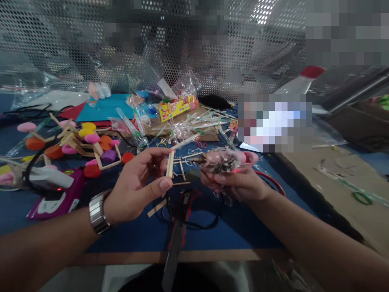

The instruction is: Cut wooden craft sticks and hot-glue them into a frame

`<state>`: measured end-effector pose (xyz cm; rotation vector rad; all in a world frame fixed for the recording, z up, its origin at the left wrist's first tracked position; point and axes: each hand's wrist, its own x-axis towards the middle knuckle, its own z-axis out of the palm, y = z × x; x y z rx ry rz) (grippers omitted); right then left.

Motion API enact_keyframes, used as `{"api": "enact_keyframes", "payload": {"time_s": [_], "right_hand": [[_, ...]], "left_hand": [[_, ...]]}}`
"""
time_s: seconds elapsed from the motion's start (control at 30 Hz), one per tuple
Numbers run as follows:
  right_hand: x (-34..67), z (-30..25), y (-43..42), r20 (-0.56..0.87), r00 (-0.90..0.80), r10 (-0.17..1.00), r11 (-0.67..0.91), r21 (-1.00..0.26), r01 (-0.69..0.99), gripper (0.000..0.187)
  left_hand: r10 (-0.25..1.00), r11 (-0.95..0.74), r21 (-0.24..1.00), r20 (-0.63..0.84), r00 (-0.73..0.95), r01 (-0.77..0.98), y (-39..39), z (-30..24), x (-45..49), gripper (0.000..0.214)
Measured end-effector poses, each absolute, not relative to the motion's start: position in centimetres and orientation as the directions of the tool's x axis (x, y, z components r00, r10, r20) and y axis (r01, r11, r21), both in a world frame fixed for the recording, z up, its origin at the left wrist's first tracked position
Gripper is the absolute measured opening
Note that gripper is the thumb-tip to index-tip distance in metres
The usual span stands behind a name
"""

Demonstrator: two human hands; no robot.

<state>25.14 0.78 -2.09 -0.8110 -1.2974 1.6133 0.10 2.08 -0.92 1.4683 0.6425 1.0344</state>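
Observation:
My left hand (133,182), with a metal watch (99,211) at its wrist, pinches a small piece of wooden sticks (170,164) between thumb and fingers. In my right hand (240,182) is a pink, glue-smeared hot glue gun (223,160). Its nozzle points left, near the sticks and apart from or just touching them; I cannot tell which. A red utility knife (179,231) with a long blade lies below my hands, its blade reaching past the table's front edge. Loose wooden sticks (182,170) lie behind and beneath the hands.
At left stand stick frames with coloured foam-like discs (91,169), beside a purple packet (60,194). A yellow box (178,107), plastic bags and sticks crowd the back. Cardboard (343,178) covers the right side. A black cable (209,225) loops near the knife.

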Motion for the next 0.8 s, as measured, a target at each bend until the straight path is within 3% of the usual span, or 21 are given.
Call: {"api": "enact_keyframes", "payload": {"time_s": [0.27,0.5,0.8], "right_hand": [[24.2,-1.7,0.9,0.019,-0.263,0.965,-0.061,-0.954,-0.292,0.037],[24.4,-2.4,0.8,0.018,-0.331,0.943,-0.088,-0.949,-0.302,0.036],[24.0,-1.8,0.8,-0.007,-0.298,0.955,-0.119,-0.925,-0.362,0.041]], "left_hand": [[0.817,-0.127,0.945,0.272,0.508,-0.302,2.0,-0.9,0.2,0.044],[0.785,-0.156,0.956,0.272,0.557,-0.248,2.1,-0.7,0.2,0.050],[0.775,-0.193,0.958,0.281,0.566,-0.212,1.8,0.3,0.0,0.062]]}}
